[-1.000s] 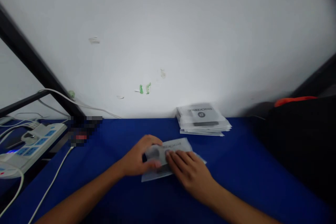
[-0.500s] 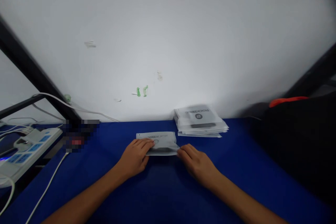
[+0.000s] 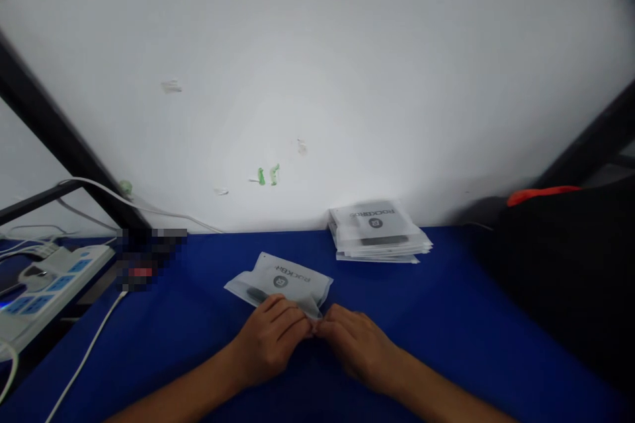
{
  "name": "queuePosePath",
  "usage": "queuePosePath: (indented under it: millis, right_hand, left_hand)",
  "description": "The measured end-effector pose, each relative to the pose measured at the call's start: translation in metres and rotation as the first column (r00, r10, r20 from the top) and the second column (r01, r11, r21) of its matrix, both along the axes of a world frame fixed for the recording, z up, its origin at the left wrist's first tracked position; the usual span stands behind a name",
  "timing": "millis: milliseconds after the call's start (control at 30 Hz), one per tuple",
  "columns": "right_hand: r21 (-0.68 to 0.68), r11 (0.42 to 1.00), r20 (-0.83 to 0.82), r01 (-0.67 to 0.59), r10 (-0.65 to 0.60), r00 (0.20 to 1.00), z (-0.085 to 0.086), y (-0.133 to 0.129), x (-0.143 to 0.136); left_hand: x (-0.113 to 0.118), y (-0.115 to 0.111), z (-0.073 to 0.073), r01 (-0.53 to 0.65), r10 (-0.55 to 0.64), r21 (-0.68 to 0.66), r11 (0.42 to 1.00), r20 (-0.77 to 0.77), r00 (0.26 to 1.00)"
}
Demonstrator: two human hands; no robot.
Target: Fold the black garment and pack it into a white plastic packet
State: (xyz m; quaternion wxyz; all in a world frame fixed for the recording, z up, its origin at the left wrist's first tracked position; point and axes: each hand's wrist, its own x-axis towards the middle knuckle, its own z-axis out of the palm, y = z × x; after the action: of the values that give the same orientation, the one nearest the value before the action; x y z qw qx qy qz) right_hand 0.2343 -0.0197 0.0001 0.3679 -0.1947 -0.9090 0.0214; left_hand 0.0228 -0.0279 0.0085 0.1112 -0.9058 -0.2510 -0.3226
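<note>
A frosted plastic pouch with dark lettering and a round logo lies tilted over the blue table, a dark item showing inside it. My left hand is closed on the pouch's near edge. Fingers of my right hand pinch the pouch's near right corner, right beside the left fingertips. Behind and to the right, against the wall, a stack of similar pouches lies untouched.
A white power strip with blue sockets and cables stands at the left. A white cable runs down the table's left side. At the right is a large black object with an orange edge.
The pouch has turned, its right corner now nearer me. My left hand has moved right and nearer to its edge; my right hand has come in toward the left one.
</note>
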Motion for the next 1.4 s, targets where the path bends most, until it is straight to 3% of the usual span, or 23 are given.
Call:
queuePosePath:
  millis: [200, 400, 567, 700, 867, 1000, 1067, 1133, 1233, 1400]
  right_hand:
    - [-0.158, 0.985, -0.188, -0.072, 0.041, 0.981, 0.002, 0.007, 0.008]
    - [-0.296, 0.955, -0.327, 0.035, -0.136, 0.935, 0.003, 0.032, 0.038]
    - [-0.312, 0.949, -0.276, 0.046, -0.137, 0.951, -0.004, 0.046, 0.049]
    - [-0.398, 0.916, -0.117, 0.049, -0.104, 0.988, -0.011, 0.049, 0.05]
    - [-0.364, 0.929, 0.073, 0.068, -0.044, 0.996, -0.009, 0.049, 0.044]
    - [-0.048, 0.989, 0.138, 0.141, -0.133, 0.982, -0.002, 0.041, 0.034]
    - [0.103, 0.992, 0.117, 0.074, -0.086, 0.989, 0.003, 0.033, 0.025]
    - [0.164, 0.986, 0.13, -0.007, -0.014, 0.991, 0.006, 0.023, 0.012]
    - [0.149, 0.989, 0.215, -0.017, -0.016, 0.976, 0.007, 0.015, -0.014]
    - [-0.052, 0.969, 0.399, 0.243, -0.203, 0.894, -0.005, 0.042, -0.048]
  left_hand:
    - [-0.012, 0.015, 0.011, -0.061, 0.06, 0.028, 0.998, 0.014, 0.998]
    - [-0.066, 0.061, 0.019, -0.152, 0.152, 0.004, 0.988, 0.053, 0.987]
    - [-0.097, 0.076, 0.024, -0.151, 0.148, -0.199, 0.968, -0.031, 0.989]
    - [-0.085, 0.065, 0.022, -0.104, 0.056, -0.38, 0.919, -0.134, 0.989]
    - [-0.069, 0.062, 0.005, -0.136, 0.062, -0.356, 0.925, -0.211, 0.975]
    - [-0.064, 0.061, 0.0, -0.155, 0.121, -0.248, 0.956, -0.147, 0.982]
    - [-0.059, 0.056, 0.001, -0.188, 0.176, -0.187, 0.964, -0.078, 0.981]
    - [-0.052, 0.049, 0.003, -0.209, 0.205, -0.139, 0.968, -0.041, 0.978]
    - [-0.042, 0.04, 0.004, -0.218, 0.216, -0.07, 0.973, -0.038, 0.976]
    - [-0.037, 0.036, 0.006, -0.214, 0.211, -0.072, 0.974, -0.04, 0.977]
